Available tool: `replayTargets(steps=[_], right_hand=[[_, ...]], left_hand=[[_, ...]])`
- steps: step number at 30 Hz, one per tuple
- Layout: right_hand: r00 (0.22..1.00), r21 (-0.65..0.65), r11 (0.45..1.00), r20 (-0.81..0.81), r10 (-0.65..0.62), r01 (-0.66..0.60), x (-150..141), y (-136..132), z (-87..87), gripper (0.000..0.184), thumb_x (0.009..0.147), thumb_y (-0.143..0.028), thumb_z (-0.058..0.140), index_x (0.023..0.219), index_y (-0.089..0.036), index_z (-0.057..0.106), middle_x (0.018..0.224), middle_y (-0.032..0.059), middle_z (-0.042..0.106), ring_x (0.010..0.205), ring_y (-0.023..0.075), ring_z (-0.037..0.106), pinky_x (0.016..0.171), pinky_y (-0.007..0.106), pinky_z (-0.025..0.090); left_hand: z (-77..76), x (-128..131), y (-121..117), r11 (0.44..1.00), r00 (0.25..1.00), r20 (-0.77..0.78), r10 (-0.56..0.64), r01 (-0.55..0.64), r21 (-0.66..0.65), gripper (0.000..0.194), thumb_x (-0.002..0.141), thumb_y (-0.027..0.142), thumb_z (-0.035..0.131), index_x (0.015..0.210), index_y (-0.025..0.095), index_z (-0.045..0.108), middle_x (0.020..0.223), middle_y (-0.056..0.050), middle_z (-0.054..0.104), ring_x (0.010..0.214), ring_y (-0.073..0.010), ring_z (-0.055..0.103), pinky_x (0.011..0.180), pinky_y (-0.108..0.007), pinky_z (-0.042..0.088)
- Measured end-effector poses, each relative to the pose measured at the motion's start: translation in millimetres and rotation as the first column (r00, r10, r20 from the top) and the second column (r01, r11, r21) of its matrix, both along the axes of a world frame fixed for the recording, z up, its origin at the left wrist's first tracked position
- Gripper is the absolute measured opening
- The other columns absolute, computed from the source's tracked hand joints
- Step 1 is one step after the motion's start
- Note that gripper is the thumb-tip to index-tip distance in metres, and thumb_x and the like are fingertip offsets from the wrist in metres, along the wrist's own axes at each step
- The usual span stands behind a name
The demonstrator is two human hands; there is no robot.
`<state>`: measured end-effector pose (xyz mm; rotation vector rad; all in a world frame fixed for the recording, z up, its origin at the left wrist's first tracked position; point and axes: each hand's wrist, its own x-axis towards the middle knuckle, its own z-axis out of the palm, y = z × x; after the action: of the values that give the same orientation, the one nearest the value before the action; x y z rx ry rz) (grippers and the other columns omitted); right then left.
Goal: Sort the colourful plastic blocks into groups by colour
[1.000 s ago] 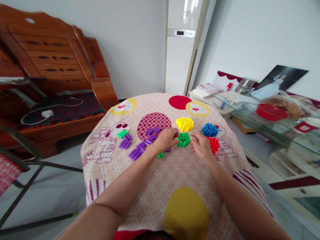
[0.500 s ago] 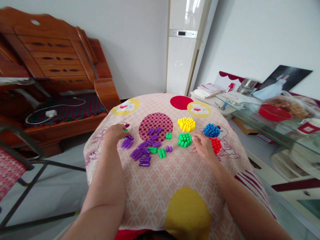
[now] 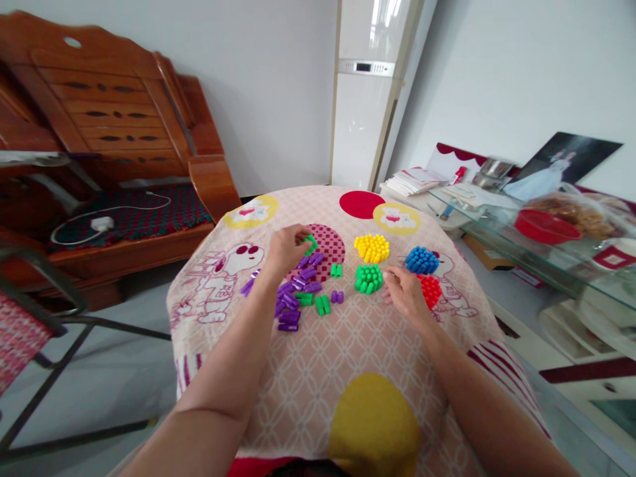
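My left hand (image 3: 289,246) pinches a green plastic piece (image 3: 311,244) just above the far side of the scattered purple pieces (image 3: 288,301). These are small, bullet-shaped plastic pieces, many joined in pairs, and my left forearm hides some of them. Loose green pieces (image 3: 322,305) lie among and beside the purple ones. My right hand (image 3: 405,291) rests on the table with its fingers loosely bent and apart, holding nothing. It is right beside a tight green cluster (image 3: 368,279). A red cluster (image 3: 430,289) sits partly behind that hand.
A yellow cluster (image 3: 371,248) and a blue cluster (image 3: 422,260) stand farther back on the patterned tablecloth (image 3: 342,358). To the right is a glass shelf (image 3: 527,246) with a red bowl (image 3: 546,226) on it. A wooden bench (image 3: 114,132) is at the left.
My left hand has moved right from the table's left side, carrying the green piece over to the far side of the purple ones. My right hand has stayed in place.
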<state>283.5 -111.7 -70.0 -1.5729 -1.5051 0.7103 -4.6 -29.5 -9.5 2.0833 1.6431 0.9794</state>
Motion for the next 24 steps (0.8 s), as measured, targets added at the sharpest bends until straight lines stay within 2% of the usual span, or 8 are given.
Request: replayTargets(steps=[3, 5, 8, 14, 17, 21, 24], right_hand=[[1.000, 0.011, 1.000, 0.008, 0.006, -0.006, 0.3, 0.1, -0.6, 0.039, 0.089, -0.044, 0.049, 0.108, -0.016, 0.068, 0.076, 0.0061, 0.071, 0.058, 0.0206, 0.068, 0.044, 0.028, 0.054], [1.000, 0.015, 1.000, 0.008, 0.010, -0.010, 0.6, 0.1, -0.9, 0.039, 0.089, -0.045, 0.049, 0.108, -0.017, 0.068, 0.078, 0.0068, 0.071, 0.058, 0.0206, 0.068, 0.044, 0.029, 0.054], [1.000, 0.016, 1.000, 0.010, 0.016, -0.016, 0.9, 0.2, -1.1, 0.039, 0.090, -0.046, 0.049, 0.108, -0.017, 0.068, 0.077, 0.0069, 0.071, 0.057, 0.0207, 0.068, 0.044, 0.029, 0.054], [1.000, 0.025, 1.000, 0.021, 0.014, -0.015, 0.6, 0.3, -1.9, 0.040, 0.089, -0.046, 0.050, 0.111, -0.017, 0.068, 0.081, 0.0063, 0.072, 0.058, 0.0192, 0.068, 0.044, 0.027, 0.053], [1.000, 0.018, 1.000, 0.015, 0.016, -0.016, 0.6, -0.2, -1.6, 0.041, 0.089, -0.046, 0.050, 0.111, -0.018, 0.068, 0.084, 0.0070, 0.073, 0.059, 0.0193, 0.068, 0.045, 0.027, 0.054], [1.000, 0.014, 1.000, 0.021, 0.017, -0.017, 0.7, -0.4, -1.2, 0.041, 0.089, -0.046, 0.050, 0.111, -0.017, 0.068, 0.081, 0.0069, 0.072, 0.059, 0.0202, 0.069, 0.046, 0.029, 0.055], [1.000, 0.010, 1.000, 0.017, 0.012, -0.012, 0.9, 0.1, -1.3, 0.041, 0.089, -0.046, 0.050, 0.111, -0.016, 0.068, 0.077, 0.0063, 0.070, 0.058, 0.0211, 0.069, 0.046, 0.030, 0.056]], left_hand=[[-10.4, 50.8, 1.5, 0.977, 0.977, -0.035, -0.211, 0.212, 0.036, 0.030, 0.078, 0.009, 0.061, 0.106, 0.013, 0.071, 0.096, -0.006, 0.075, 0.084, -0.0157, 0.068, 0.082, -0.026, 0.053], [-17.9, 76.1, 3.2, 0.957, 0.955, -0.080, -0.284, 0.288, 0.043, 0.032, 0.079, 0.007, 0.059, 0.108, 0.013, 0.071, 0.099, -0.007, 0.075, 0.086, -0.0165, 0.069, 0.083, -0.027, 0.054], [-27.5, 98.2, 5.6, 0.933, 0.923, -0.165, -0.348, 0.358, 0.034, 0.032, 0.081, 0.006, 0.058, 0.110, 0.014, 0.072, 0.105, -0.009, 0.075, 0.091, -0.0185, 0.070, 0.089, -0.030, 0.054], [-42.7, 105.3, 8.2, 0.881, 0.847, -0.264, -0.461, 0.472, -0.026, 0.038, 0.085, 0.005, 0.052, 0.116, 0.017, 0.071, 0.114, -0.010, 0.074, 0.108, -0.0208, 0.068, 0.100, -0.033, 0.050], [-47.4, 105.3, 8.1, 0.875, 0.833, -0.279, -0.478, 0.480, -0.066, 0.041, 0.086, 0.005, 0.049, 0.119, 0.017, 0.070, 0.121, -0.010, 0.072, 0.114, -0.0212, 0.066, 0.103, -0.033, 0.049], [-49.3, 108.7, 5.8, 0.875, 0.833, -0.272, -0.481, 0.474, -0.098, 0.043, 0.086, 0.004, 0.047, 0.121, 0.016, 0.069, 0.123, -0.011, 0.071, 0.115, -0.0216, 0.066, 0.103, -0.032, 0.048], [-45.3, 104.6, 5.9, 0.867, 0.834, -0.241, -0.497, 0.487, -0.105, 0.047, 0.084, 0.002, 0.045, 0.123, 0.015, 0.068, 0.123, -0.011, 0.071, 0.114, -0.0200, 0.067, 0.102, -0.030, 0.049]])
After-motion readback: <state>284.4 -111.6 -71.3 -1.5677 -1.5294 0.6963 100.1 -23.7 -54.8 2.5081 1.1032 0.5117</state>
